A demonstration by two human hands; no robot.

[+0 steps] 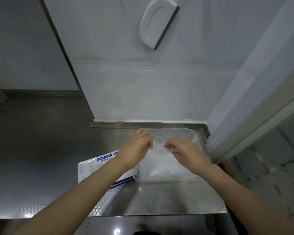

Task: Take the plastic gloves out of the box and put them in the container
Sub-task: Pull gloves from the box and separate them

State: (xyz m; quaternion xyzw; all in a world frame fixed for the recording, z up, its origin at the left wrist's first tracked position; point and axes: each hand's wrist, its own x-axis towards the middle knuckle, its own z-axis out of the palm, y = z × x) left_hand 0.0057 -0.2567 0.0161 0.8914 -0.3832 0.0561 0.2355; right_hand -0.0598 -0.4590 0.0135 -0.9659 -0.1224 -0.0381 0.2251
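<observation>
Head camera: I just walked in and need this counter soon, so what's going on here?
A person pinches thin plastic gloves between the left hand and the right hand, just above a clear container on the steel counter. A white pile of them already lies inside it. The box lies flat beside the container, to its left.

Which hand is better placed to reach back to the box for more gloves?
Probably the left hand: the box lies under its forearm, while the right hand is across the container. Both pinch the gloves.
</observation>
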